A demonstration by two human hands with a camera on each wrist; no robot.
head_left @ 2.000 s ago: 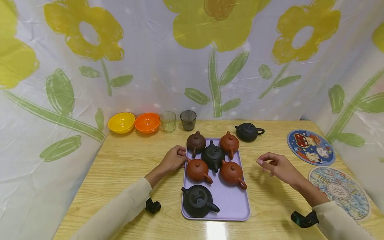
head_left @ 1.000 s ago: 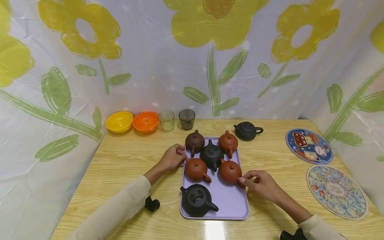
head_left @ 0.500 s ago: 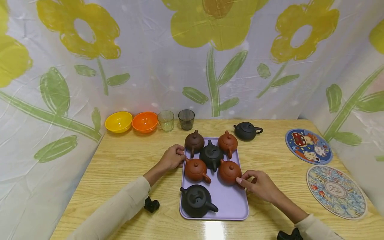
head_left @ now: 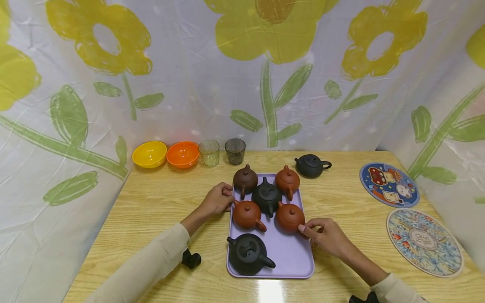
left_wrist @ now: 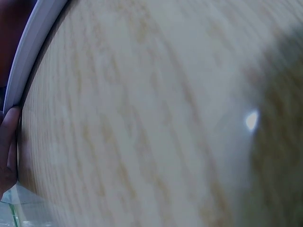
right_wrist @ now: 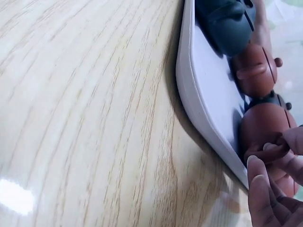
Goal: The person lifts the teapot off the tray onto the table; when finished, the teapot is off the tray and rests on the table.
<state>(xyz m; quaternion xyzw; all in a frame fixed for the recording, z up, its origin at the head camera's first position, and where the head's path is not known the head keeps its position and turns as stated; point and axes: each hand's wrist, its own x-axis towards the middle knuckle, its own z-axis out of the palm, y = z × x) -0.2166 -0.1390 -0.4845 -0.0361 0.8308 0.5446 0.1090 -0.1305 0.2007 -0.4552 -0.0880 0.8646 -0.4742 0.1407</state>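
A lilac tray [head_left: 289, 256] carries several small teapots. My right hand [head_left: 329, 236] pinches the handle of a reddish-brown clay teapot [head_left: 289, 218] at the tray's right side; the right wrist view shows thumb and fingertips at that handle [right_wrist: 272, 153]. On the opposite side, my left hand [head_left: 216, 199] grips the tray's rim, its fingers [left_wrist: 8, 137] against the edge in the left wrist view. Beside that hand sit a dark brown teapot [head_left: 245, 180] and another reddish-brown teapot [head_left: 246, 215]. A black teapot [head_left: 266, 195] stands mid-tray, a third reddish-brown teapot [head_left: 286, 180] behind it, and a larger black teapot [head_left: 246, 254] at the near left.
Along the back stand a yellow bowl [head_left: 149, 155], an orange bowl [head_left: 183, 155], a greenish glass [head_left: 209, 152] and a dark glass [head_left: 235, 151]. One more black teapot [head_left: 311, 166] is behind the tray. Two round mats, one blue [head_left: 389, 185] and one floral [head_left: 424, 243], lie at right.
My right hand has come leftward and nearer from the bare table and taken the reddish-brown teapot's handle. The handle now points less outward. My left hand stays at the tray's rim.
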